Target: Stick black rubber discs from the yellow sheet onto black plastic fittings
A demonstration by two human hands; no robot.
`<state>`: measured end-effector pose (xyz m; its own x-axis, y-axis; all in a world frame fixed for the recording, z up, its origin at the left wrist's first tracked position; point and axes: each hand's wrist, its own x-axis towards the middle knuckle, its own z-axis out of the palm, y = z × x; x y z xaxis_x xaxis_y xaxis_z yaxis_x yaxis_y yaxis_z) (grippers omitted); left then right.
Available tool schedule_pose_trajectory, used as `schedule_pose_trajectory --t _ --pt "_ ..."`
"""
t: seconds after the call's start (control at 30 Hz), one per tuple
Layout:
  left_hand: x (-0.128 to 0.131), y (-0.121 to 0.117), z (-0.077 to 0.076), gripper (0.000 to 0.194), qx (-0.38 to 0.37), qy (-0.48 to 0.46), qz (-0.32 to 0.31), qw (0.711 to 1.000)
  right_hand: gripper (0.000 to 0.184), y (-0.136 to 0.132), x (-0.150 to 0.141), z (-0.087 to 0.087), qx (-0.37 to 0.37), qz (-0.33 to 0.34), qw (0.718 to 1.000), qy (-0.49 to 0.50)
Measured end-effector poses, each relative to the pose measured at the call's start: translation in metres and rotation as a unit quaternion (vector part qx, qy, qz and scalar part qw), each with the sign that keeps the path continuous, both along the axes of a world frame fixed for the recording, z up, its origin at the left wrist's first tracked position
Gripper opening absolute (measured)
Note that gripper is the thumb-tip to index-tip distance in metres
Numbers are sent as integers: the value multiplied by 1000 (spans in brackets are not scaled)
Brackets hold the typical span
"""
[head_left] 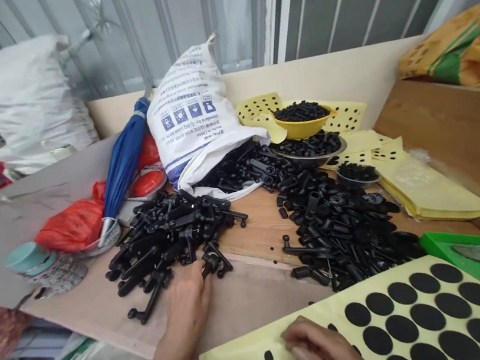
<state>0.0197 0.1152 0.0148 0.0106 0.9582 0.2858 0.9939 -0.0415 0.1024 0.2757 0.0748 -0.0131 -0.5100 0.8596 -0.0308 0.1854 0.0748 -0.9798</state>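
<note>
My left hand (189, 299) is at the near edge of a heap of black crank-shaped plastic parts (170, 228). Its fingertips are closed on a black plastic part (211, 261), partly hidden by the hand. Over a yellow sheet of black round stickers (245, 346), my right hand (320, 350) has its fingers curled and pressed together. Whatever lies between them is hidden. Small dots fill the sheet's left side and large black discs (414, 325) its right.
A white sack (194, 109) spills black parts beside a second heap (340, 225). Behind are a yellow bowl (304, 126), a metal bowl and more sticker sheets (437, 188). A green tray (436, 244) holds small metal pieces. A blue umbrella (124, 154) and lidded jar (47, 269) stand left.
</note>
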Motion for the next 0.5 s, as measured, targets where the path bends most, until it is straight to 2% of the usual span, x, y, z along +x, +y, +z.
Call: schedule_pose_trajectory --t 0.1,0.17,0.23,0.3,0.43,0.5 --pt "17 -10 8 19 9 -137 -36 990 41 7 6 7 -66 -70 995 33" --pt "35 -16 14 15 -2 -234 -62 970 43 13 10 10 -74 -103 990 55" --pt "55 -20 16 12 -6 -271 -97 958 42 18 14 11 -69 -127 987 73" --pt "75 -23 13 14 31 -252 -144 956 44 21 17 11 -72 -146 982 97" --pt "111 -23 0 17 156 -145 -213 954 50 22 20 12 -76 -168 975 122" --pt "127 -22 -6 21 176 -114 -236 949 48 21 20 13 -56 -185 974 117"
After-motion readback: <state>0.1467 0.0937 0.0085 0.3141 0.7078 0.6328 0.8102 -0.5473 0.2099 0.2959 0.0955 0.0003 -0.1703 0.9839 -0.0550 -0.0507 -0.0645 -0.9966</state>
